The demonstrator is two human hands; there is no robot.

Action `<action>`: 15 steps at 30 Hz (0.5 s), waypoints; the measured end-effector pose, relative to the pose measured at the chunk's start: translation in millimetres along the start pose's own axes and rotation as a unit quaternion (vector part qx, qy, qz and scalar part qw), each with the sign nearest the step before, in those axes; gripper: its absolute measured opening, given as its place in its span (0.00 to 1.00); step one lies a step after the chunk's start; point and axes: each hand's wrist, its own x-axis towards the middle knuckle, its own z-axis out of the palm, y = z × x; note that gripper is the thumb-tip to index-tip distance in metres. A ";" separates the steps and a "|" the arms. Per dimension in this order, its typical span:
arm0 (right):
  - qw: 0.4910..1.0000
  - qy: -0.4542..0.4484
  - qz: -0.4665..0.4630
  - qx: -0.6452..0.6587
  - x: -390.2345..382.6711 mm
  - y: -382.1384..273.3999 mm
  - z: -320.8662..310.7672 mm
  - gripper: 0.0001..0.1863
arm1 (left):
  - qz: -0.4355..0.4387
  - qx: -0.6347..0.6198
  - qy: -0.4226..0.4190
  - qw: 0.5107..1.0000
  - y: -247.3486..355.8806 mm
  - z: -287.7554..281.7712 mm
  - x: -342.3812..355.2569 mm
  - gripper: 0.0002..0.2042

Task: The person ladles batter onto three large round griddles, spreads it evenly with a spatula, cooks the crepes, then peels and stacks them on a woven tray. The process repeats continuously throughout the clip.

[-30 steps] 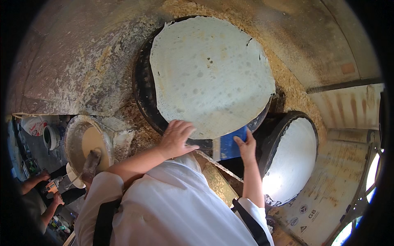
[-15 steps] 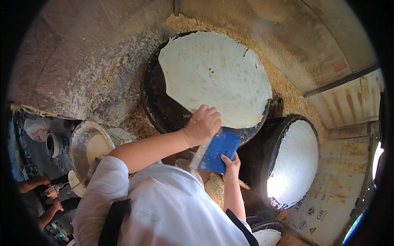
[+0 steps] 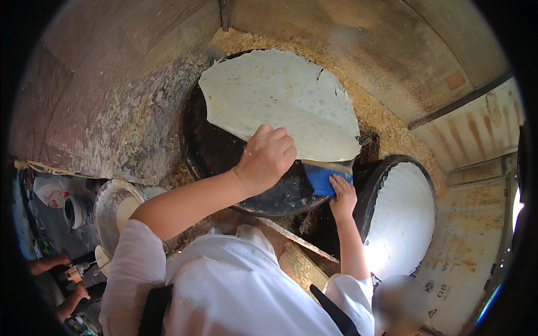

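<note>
A large thin pale pancake lies across a round black griddle, its near edge lifted and folding back. My left hand is closed at that near edge, fingers curled on the pancake's rim. The pinch itself is partly hidden by my knuckles. In my right hand is a wide blue scraper, its blade reaching under the pancake's near right edge. Dark griddle surface shows along the left and near sides where the pancake has come away.
A second black griddle with a white sheet of batter stands tilted at the right. At the left is a tub of pale batter. Beyond it, another person's hands hold an orange power tool. Crusted walls surround the griddle.
The scraper has moved right and away from me, from beside my left hand to beneath the pancake's edge. The pancake's near edge has been raised, baring more griddle.
</note>
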 end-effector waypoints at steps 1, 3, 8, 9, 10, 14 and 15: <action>1.000 0.014 -0.003 0.006 15.5 11.4 10.1 0.31 | -0.001 0.001 -0.001 1.000 -1.7 -2.2 4.7 0.03; 0.999 0.017 0.019 0.024 48.3 32.4 27.9 0.30 | -0.003 0.002 -0.006 1.000 -6.6 -4.5 14.2 0.03; 0.997 0.036 0.034 0.059 128.6 54.8 62.8 0.29 | -0.034 -0.011 0.023 0.999 -39.1 -11.9 52.0 0.05; 0.994 0.070 0.006 0.080 144.5 57.0 69.1 0.29 | -0.051 -0.025 0.018 0.998 -47.0 -16.2 60.4 0.05; 0.996 0.039 0.007 0.084 160.5 60.0 74.3 0.29 | -0.073 -0.017 0.007 0.997 -55.1 -20.6 70.0 0.05; 0.996 0.029 -0.051 0.063 217.8 65.4 92.5 0.30 | -0.103 0.001 0.024 0.994 -87.9 -47.7 109.6 0.03; 0.997 0.015 -0.038 0.071 231.3 65.5 96.2 0.30 | -0.128 0.002 0.027 0.991 -92.0 -55.2 120.2 0.02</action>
